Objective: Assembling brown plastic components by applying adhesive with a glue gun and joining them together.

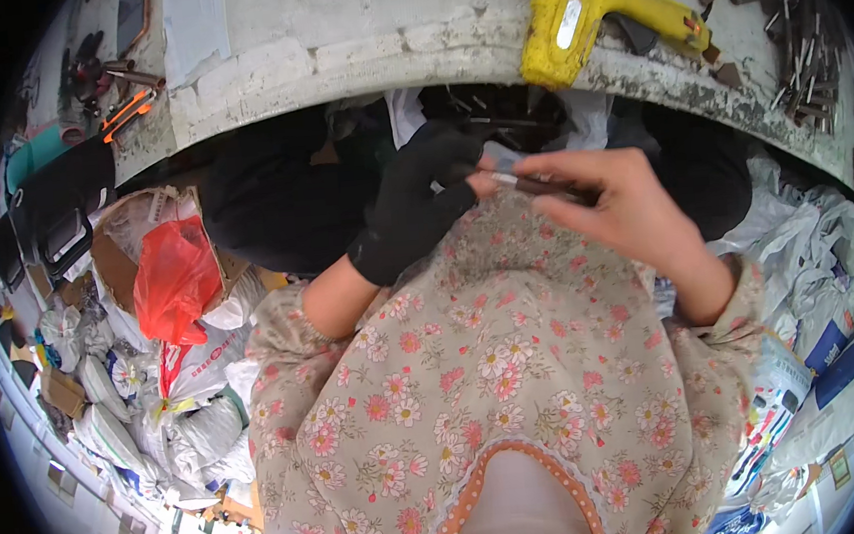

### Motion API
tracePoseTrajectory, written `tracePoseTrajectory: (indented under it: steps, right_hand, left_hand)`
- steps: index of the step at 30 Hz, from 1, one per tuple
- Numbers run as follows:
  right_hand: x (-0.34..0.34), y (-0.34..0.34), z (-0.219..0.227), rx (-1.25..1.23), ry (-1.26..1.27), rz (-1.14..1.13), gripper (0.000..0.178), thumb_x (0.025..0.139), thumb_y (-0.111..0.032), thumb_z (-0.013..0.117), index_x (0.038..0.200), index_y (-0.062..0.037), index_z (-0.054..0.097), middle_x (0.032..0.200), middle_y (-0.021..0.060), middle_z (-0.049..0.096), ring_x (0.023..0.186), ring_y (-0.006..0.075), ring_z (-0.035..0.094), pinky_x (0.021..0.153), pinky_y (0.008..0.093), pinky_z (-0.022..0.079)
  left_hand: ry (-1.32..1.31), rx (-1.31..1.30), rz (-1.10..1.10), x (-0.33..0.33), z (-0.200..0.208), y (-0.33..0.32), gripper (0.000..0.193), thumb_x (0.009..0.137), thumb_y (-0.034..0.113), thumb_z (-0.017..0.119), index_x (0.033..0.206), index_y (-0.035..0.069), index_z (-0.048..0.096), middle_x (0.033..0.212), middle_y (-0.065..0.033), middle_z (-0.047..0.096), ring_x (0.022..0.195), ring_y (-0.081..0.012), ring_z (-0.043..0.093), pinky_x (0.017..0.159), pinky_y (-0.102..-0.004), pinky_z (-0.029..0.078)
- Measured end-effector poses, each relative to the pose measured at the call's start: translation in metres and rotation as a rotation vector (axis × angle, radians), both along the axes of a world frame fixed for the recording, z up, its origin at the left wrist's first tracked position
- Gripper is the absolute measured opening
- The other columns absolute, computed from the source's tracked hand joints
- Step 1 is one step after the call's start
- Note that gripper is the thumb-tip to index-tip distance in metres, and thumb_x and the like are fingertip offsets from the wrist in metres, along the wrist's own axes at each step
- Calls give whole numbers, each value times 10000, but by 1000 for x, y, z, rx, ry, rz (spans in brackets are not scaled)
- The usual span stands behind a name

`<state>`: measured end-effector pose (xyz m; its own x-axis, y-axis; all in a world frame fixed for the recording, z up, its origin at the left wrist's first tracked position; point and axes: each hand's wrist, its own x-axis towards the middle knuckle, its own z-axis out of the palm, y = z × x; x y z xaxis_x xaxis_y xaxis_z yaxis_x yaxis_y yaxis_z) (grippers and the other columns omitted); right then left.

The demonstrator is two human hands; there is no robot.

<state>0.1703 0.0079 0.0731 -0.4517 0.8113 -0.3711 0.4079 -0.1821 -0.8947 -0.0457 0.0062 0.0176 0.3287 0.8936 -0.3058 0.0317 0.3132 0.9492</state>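
Note:
My left hand [417, 207], in a black glove with some fingertips bare, is closed at the table's front edge above my lap. Its fingers pinch a small pale grey piece [506, 154], partly hidden and blurred. My bare right hand [632, 201] is closed round a slim dark stick-like tool [559, 187] with a light metallic end. That end points left and meets the fingertips of my left hand. Just beyond my hands, a yellow gun-shaped tool with a trigger [559, 36] lies at the table edge.
Dark sticks and metal bits [807, 66] lie heaped on the worn white table [358, 31]. An orange cutter [129, 115] rests at the left. Below stands a cardboard box [114, 246] with a red plastic bag [177, 282]. White bags [806, 237] crowd the right side.

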Motion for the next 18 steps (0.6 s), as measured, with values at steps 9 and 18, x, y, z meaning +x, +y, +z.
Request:
tracePoseTrajectory:
  steps: [9,18]
  right_hand:
    - [-15,-15,-145,372,-183,-26,282,766,-135,625,1045,-97,630,908,148,637,787,269,627,684,337,495]
    - [-16,-1,-223,733,-451,112,369,730,-181,627,1098,-154,619,952,147,584,865,300,571,782,406,446]
  left_hand:
    - [725,985,-35,-13,22,36,213,594,64,725,774,67,611,822,-80,590,784,-262,571,677,-351,460]
    - [1210,1183,167,-33,20,258,206,793,208,586,989,156,621,962,-73,607,864,-271,590,704,-394,466]
